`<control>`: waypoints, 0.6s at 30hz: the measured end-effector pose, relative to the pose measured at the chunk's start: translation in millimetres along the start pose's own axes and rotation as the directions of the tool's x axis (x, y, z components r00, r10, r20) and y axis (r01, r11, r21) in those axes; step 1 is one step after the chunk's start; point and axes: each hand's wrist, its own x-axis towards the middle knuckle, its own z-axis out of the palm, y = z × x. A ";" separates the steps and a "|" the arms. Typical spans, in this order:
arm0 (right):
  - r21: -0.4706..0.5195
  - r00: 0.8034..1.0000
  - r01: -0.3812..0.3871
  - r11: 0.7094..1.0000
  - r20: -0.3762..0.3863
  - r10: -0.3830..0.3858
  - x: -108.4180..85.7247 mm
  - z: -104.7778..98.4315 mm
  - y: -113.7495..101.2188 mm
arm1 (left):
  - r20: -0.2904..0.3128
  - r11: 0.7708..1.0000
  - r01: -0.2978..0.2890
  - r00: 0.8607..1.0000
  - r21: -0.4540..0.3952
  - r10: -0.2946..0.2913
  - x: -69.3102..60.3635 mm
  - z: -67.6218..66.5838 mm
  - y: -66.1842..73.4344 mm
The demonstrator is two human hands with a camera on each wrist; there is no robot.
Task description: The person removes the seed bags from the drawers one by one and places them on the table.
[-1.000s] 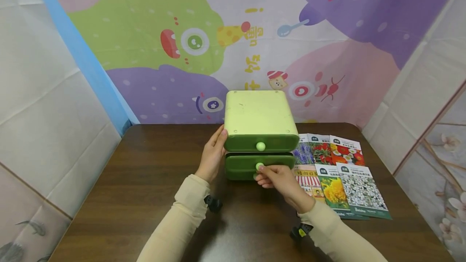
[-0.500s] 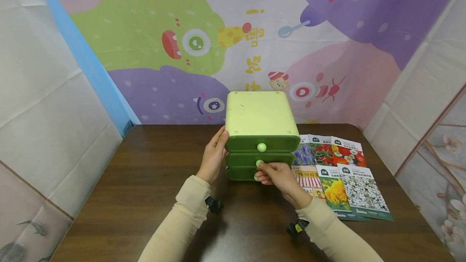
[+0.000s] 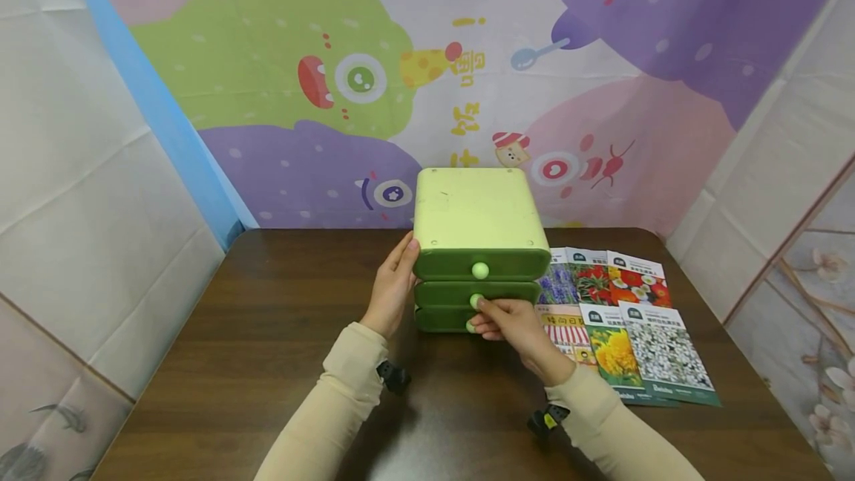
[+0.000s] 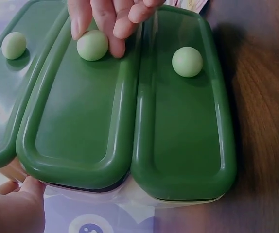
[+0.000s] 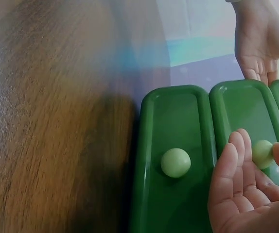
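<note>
A small cabinet (image 3: pixel 477 206) with a pale yellow-green top and three green drawers stands on the table. My left hand (image 3: pixel 390 288) rests along its left side, thumb by the front corner and fingers fairly straight. Thumb and fingertips of my right hand (image 3: pixel 517 329) pinch the round knob (image 4: pixel 92 45) of the middle drawer (image 4: pixel 78 121). In the left wrist view a thin dark gap shows behind that drawer's front. The top drawer (image 3: pixel 444 264) and bottom drawer (image 4: pixel 183 131) look pushed in. Part of the bottom drawer's knob (image 3: pixel 470 326) is hidden by my right hand in the head view.
To the cabinet's right lie several flower seed packets (image 3: pixel 668 351) and a card with a striped awning picture (image 3: pixel 566 334). The dark wooden table (image 3: pixel 287 332) reaches back to a cartoon-printed cloth (image 3: pixel 294 58). Pale cloth panels hang at both sides.
The middle drawer has slid inward under my right hand, baring more of the bottom drawer's front; most of this came before half a second ago. My left hand stays at the cabinet's side.
</note>
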 end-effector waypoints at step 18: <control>-0.205 0.965 0.233 0.951 -0.076 -0.252 -28.3 -53.8 -26.6 | -0.045 0.978 -0.142 0.988 0.150 0.150 -9.0 -19.2 -6.7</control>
